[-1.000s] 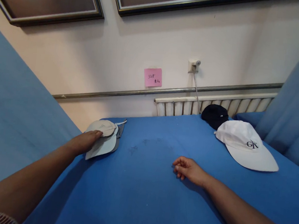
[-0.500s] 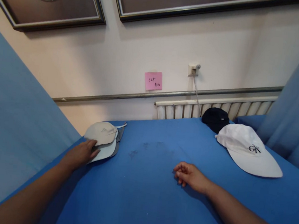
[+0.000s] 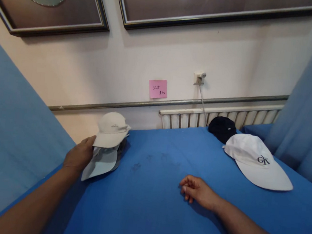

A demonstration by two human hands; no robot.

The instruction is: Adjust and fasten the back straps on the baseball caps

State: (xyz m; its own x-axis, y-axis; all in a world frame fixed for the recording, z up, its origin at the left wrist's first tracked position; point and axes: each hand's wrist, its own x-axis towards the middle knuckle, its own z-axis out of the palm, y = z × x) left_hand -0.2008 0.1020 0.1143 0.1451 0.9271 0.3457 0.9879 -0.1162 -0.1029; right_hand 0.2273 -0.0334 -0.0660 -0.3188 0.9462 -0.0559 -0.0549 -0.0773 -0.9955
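Observation:
My left hand (image 3: 80, 154) grips a beige baseball cap (image 3: 113, 125) at the left edge of its brim, with the cap tipped up. Under it lies a pale grey-green cap (image 3: 102, 162), its brim pointing towards me. A darker grey cap (image 3: 119, 154) shows only as a strip beneath that one. My right hand (image 3: 196, 190) rests on the blue cloth with loosely bent fingers, a little apart, and nothing in them. Further right sits a white cap (image 3: 248, 149) with dark letters on its front, touching or overlapping a black cap (image 3: 221, 127) behind it.
A blue cloth (image 3: 142, 204) with a few dark stains covers the table. Behind it are a white radiator (image 3: 191, 120), a metal rail (image 3: 135, 104), a plugged-in cable (image 3: 202, 101) and a pink note (image 3: 158, 89). Blue curtains (image 3: 14, 125) hang at both sides.
My left hand has closed on the beige cap's brim and raised it off the pale cap, showing more of the lower brim. My right hand stays in place. The view has tilted slightly.

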